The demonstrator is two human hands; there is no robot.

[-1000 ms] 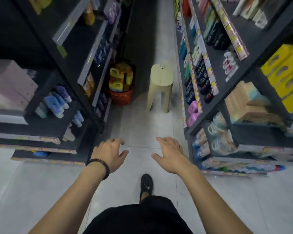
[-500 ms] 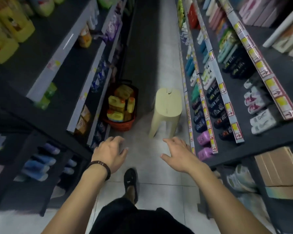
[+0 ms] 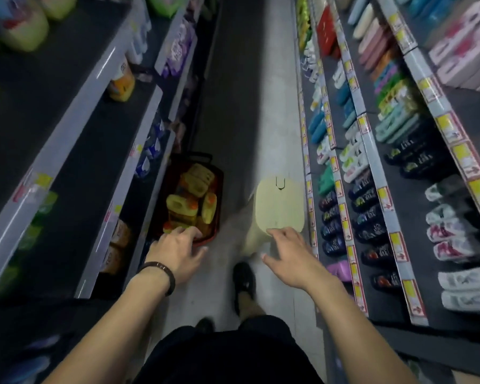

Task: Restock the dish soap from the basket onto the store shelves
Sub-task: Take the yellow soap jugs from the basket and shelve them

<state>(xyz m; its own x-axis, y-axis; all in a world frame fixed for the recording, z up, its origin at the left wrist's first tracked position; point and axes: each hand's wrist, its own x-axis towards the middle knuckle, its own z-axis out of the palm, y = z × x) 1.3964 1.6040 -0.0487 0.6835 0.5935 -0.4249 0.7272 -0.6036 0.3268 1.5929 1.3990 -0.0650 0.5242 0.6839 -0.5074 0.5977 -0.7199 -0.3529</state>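
Mostly blurred: price labels (image 3: 385,199) unreadable; soap bottles (image 3: 190,202) yellow.

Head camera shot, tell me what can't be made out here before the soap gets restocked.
- Red basket: its near rim is covered by the left hand, so contact can't be judged.
- Yellow soap jugs: labels blurred, the full count hidden by stacking.
- Stool: legs mostly hidden under its own seat and behind the right hand.
- Shelf price tags: print smeared by motion blur.

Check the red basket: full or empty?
Full. The red basket on the aisle floor is packed with yellow dish soap jugs heaped to about its rim; none has been taken into either hand yet.
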